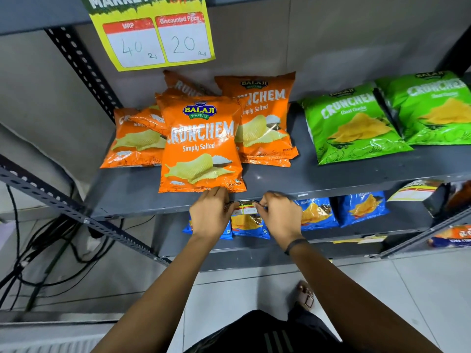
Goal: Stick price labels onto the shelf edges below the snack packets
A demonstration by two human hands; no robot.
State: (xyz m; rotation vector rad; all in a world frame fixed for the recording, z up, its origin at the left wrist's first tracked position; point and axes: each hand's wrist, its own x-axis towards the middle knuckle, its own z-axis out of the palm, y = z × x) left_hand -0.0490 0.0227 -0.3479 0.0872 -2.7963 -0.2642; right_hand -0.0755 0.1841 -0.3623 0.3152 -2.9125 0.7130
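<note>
A small price label (pixel 245 209) with red and yellow print lies against the front edge of the dark grey shelf (pixel 142 206), right below the front orange snack packet (pixel 201 146). My left hand (pixel 210 215) pinches the label's left end and my right hand (pixel 279 216) pinches its right end. Both hands touch the shelf edge. More orange packets (pixel 265 115) lie behind, and green packets (pixel 354 123) lie to the right on the same shelf.
A large yellow price sign (pixel 155 34) hangs from the shelf above. Blue packets (pixel 362 207) lie on the lower shelf, where another label (pixel 414 191) hangs at the right. Black cables (pixel 46 253) trail on the floor at left. My sandalled foot (pixel 305 295) stands on the tiles.
</note>
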